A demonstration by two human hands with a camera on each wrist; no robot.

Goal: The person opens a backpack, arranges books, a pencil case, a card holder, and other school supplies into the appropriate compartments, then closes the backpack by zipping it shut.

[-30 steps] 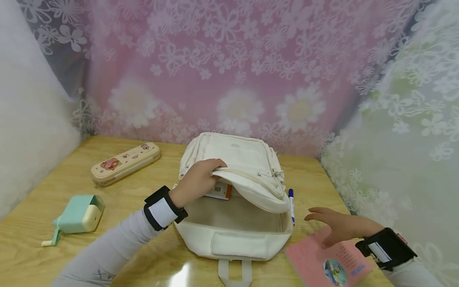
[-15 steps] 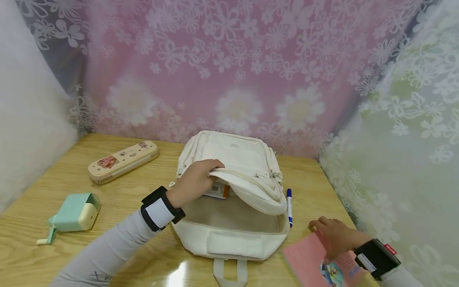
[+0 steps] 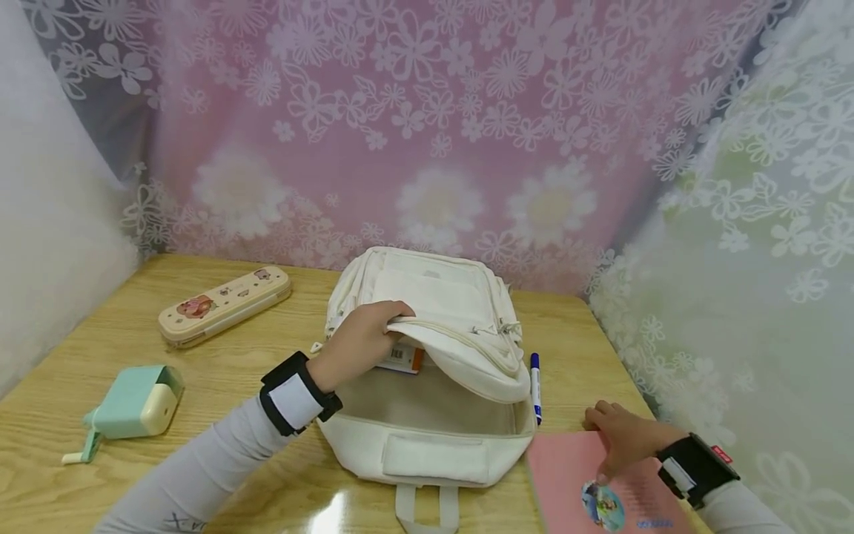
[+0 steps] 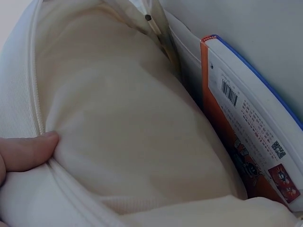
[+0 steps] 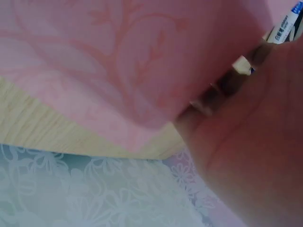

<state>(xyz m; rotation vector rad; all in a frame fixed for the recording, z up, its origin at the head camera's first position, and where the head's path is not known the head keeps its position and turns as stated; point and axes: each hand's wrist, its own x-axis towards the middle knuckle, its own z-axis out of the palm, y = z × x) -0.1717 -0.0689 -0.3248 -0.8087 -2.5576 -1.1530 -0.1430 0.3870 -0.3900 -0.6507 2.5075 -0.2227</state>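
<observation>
A cream backpack (image 3: 437,285) lies on the table with its main compartment unzipped. My left hand (image 3: 360,341) pinches the zippered edge of its front panel and holds it raised; the thumb (image 4: 28,152) shows on that edge in the left wrist view. Inside stands a book (image 4: 251,127) with an orange spine and a barcode, partly hidden in the head view. Right of the bag, my right hand (image 3: 627,437) grips the far edge of a pink book (image 3: 567,475), thumb on the cover and fingers at the edge. Its underside fingers are partly hidden.
A blue-capped marker (image 3: 536,389) lies against the bag's right side. At left are a cream pencil case (image 3: 227,305) and a mint crank pencil sharpener (image 3: 133,404). Floral curtains (image 3: 440,148) border the wooden table (image 3: 267,386) at the back and sides.
My right hand has come down onto the pink book and taken hold of its far edge; the book has turned straighter. The left hand still holds the bag's panel up.
</observation>
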